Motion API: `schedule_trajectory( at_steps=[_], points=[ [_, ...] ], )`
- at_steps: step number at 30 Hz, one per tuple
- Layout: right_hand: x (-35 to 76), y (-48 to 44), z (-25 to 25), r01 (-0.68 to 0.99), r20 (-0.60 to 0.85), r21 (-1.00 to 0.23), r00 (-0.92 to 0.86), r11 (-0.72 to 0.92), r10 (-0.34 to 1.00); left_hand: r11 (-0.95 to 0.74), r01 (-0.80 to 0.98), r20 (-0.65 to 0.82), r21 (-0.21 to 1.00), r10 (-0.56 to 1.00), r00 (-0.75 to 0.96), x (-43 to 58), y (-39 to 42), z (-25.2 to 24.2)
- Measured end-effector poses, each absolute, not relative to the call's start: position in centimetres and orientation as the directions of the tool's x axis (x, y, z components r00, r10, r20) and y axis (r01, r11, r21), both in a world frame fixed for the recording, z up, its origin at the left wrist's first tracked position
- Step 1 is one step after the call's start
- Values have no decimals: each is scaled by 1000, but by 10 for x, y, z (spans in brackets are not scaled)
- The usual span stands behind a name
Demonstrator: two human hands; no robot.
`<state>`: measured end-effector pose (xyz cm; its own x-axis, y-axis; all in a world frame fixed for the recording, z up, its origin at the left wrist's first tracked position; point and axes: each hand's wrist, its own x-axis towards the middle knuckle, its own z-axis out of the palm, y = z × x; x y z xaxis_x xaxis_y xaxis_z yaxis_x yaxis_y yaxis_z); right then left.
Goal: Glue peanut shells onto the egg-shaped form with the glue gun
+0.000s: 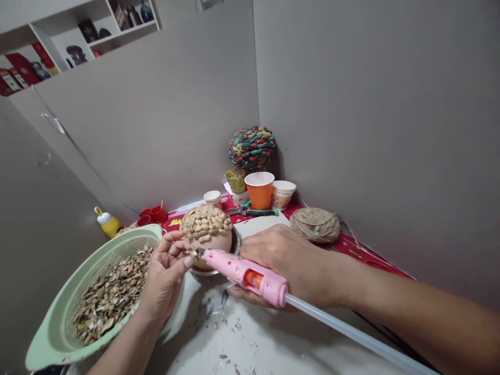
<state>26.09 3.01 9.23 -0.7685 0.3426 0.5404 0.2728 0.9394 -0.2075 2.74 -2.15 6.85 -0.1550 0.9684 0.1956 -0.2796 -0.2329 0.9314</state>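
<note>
My right hand (277, 255) is wrapped round a pink hot glue gun (230, 268), with a long clear glue stick (344, 323) running out of its back end. The gun's nozzle meets a small peanut shell (192, 251) pinched between the fingertips of my left hand (170, 268). Just behind stands a rounded, beige form (214, 243), its top covered with rows of peanut shells (205, 222). The lower part of the form is bare, and it sits in a bowl-like holder whose rim partly shows.
At the left a green colander (54, 317) holds many loose shells. Behind the form are an orange cup (260, 190), paper cups (284, 194), pliers (261, 212) and a multicoloured shell-covered ball (252, 148). A twine roll (315, 225) lies right; shell crumbs dot the white tabletop (211, 338).
</note>
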Motion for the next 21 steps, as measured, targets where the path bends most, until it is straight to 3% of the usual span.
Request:
schedule_trajectory(
  at_steps=[21],
  points=[
    [261,29,93,274,565,-188,-755,943,332,-281,-283,230,917,953,-198,27,-22,71]
  ],
)
